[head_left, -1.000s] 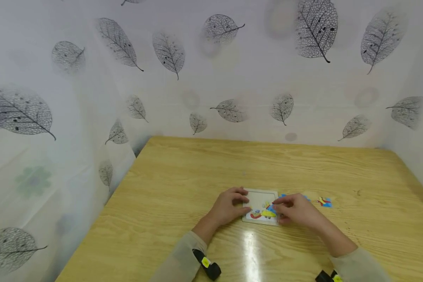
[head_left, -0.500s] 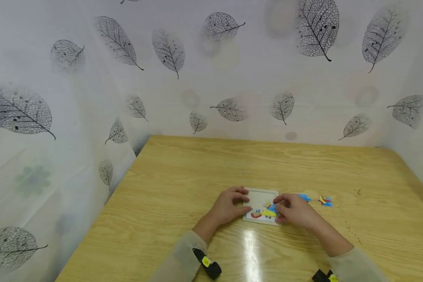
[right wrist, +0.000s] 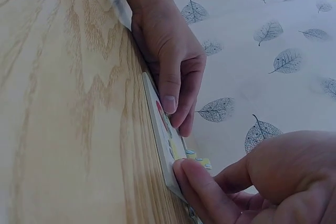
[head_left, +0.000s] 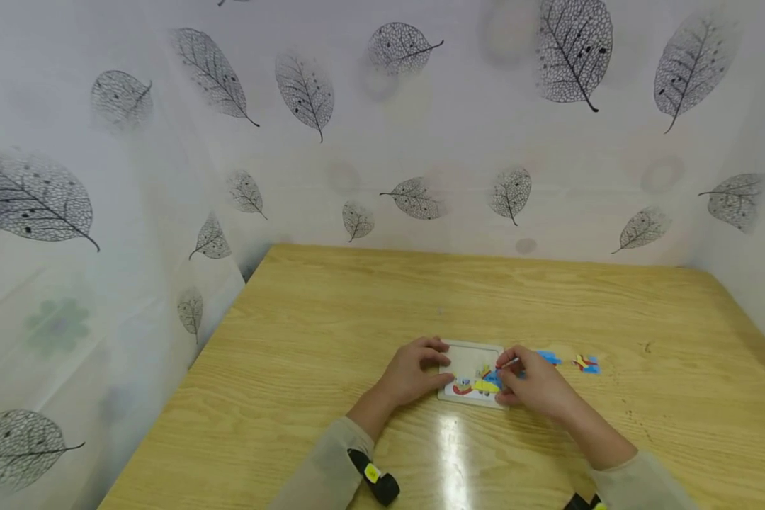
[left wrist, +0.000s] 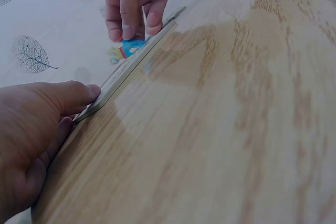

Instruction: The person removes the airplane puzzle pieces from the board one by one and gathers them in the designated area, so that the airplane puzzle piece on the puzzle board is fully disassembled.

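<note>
L. hand (head_left: 413, 374) rests, thumb and fingers apart, on left edge of puzzle tray (head_left: 467, 354) flat on wood counter (head_left: 357, 312); R. hand (head_left: 537, 384) pinches multicolored pc. (left wrist: 133, 46) at tray's right side, loose pcs. (head_left: 588, 365) nearby.

the wood-grained table (head_left: 357, 304) looks glossy, the puzzle tray (head_left: 470, 355) matt.

Head camera high, facing forward-down; wrist cameras low, close, facing opposite hands (head_left: 411, 372) across shared frame (head_left: 467, 358).
</note>
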`<state>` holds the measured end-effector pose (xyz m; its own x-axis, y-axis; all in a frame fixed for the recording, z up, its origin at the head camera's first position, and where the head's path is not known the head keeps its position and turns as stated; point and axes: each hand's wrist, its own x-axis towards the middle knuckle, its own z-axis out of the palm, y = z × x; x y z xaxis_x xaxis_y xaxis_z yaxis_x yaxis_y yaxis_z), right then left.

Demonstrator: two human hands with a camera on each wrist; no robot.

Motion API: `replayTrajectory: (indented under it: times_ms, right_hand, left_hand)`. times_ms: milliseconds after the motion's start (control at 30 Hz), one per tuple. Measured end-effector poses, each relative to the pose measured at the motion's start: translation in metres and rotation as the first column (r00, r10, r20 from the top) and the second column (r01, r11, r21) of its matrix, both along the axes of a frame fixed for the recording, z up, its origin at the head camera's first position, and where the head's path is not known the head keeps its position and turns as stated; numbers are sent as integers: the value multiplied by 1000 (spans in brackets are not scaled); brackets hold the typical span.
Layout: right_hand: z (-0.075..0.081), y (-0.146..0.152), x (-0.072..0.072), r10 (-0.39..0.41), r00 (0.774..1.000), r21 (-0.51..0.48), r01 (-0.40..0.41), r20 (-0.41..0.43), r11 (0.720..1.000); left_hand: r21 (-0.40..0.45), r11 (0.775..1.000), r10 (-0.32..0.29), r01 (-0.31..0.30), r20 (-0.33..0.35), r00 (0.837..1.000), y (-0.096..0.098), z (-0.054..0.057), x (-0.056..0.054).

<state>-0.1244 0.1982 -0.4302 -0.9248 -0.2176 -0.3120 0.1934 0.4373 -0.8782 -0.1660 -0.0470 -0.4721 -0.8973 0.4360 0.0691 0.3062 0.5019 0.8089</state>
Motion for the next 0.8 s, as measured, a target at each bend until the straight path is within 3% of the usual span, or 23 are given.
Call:
replayTrajectory:
  times_ms: [533,800]
  right_hand:
    - [-3,14,2,18,1000,-109,-15,24,994]
    - [-4,39,8,-62,997,-150,66,35,986]
  left_hand:
    - [20,1000,-3,3,25,1000,3,1,1]
    - [-3,1000,18,-18,29,999,2,-2,0]
